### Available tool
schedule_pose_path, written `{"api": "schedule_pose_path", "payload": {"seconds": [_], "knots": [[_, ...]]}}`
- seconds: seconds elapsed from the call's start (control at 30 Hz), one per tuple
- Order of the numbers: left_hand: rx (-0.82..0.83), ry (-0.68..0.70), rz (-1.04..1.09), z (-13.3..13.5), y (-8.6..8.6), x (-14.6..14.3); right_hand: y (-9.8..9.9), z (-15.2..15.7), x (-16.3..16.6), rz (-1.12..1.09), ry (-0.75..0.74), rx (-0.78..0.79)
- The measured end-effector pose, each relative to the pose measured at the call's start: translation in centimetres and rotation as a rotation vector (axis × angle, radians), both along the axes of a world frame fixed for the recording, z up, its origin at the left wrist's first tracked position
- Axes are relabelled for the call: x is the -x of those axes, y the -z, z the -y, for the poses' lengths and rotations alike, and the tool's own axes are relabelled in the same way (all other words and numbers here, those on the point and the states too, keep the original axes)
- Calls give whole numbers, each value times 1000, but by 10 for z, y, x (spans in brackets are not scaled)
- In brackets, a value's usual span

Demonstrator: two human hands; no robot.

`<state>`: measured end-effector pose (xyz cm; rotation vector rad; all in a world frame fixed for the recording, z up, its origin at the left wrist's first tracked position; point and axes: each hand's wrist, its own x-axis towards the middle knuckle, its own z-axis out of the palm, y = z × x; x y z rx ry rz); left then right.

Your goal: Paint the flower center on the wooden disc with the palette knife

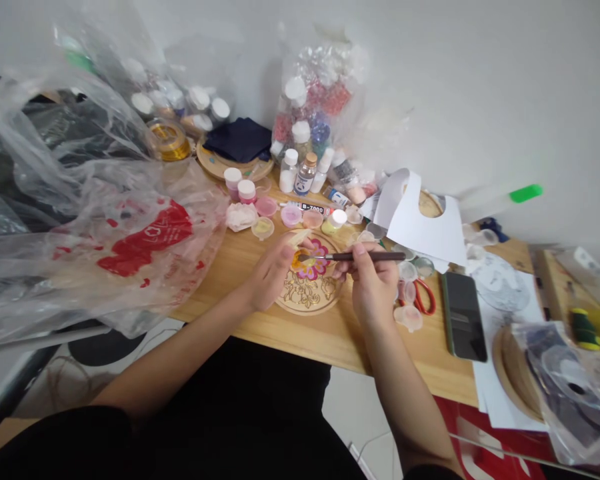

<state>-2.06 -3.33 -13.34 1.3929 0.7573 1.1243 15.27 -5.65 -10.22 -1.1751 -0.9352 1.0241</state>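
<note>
A round wooden disc [310, 290] with a gold outline pattern and a pink and yellow painted flower lies on the wooden table [340, 337]. My left hand [273, 270] rests on the disc's left edge, fingers curled against it, holding it steady. My right hand [373, 280] is closed on a thin dark brush [365, 256] held level, its tip over the painted flower.
Small paint pots [265, 208] and bottles [305, 173] stand behind the disc. Crumpled plastic bags [105, 220] cover the left. White paper [420, 223], red scissors [423, 297] and a dark phone [464, 317] lie to the right, with more wooden discs [517, 373].
</note>
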Motion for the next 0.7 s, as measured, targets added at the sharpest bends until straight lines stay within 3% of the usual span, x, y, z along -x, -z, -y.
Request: {"api": "schedule_pose_path", "payload": {"seconds": [0.1, 0.37, 0.5, 0.7], "knots": [[42, 19, 31, -1, -2, 1, 0, 0, -1, -57, -10, 5], [344, 176, 248, -6, -11, -1, -7, -4, -3, -184, 53, -12], [351, 237, 318, -8, -10, -2, -8, -5, -6, -181, 43, -25], [325, 223, 315, -8, -10, -3, -4, 3, -7, -65, -6, -90]]}}
